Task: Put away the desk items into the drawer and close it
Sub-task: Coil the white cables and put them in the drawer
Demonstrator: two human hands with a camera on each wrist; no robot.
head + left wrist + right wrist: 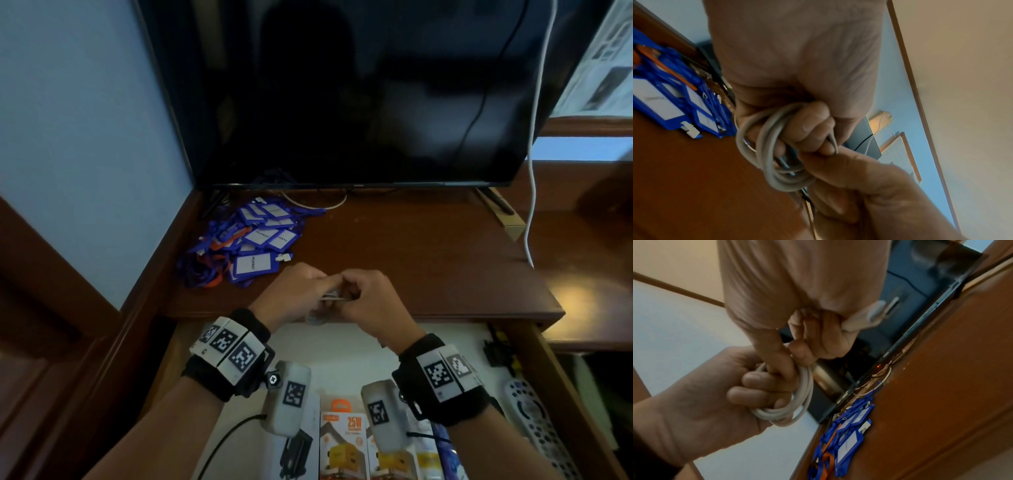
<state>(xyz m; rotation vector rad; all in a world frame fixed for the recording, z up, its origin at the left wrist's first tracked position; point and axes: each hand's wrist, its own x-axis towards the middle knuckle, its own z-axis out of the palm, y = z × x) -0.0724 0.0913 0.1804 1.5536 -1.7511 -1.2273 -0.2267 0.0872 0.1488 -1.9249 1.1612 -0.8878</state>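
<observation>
Just above the desk's front edge, my two hands meet around a coiled grey-white cable. My left hand grips the coil, its fingers curled through the loops. My right hand pinches a strand of the same cable, and a white plug end sticks out past its fingers. The drawer stands pulled out under my wrists, showing a white bottom. A pile of blue badge holders with blue and orange lanyards lies on the desk to the far left.
A dark TV screen stands at the back of the desk. A white cord hangs down at its right. Inside the drawer lie orange charger boxes, a grey remote and a black and yellow item.
</observation>
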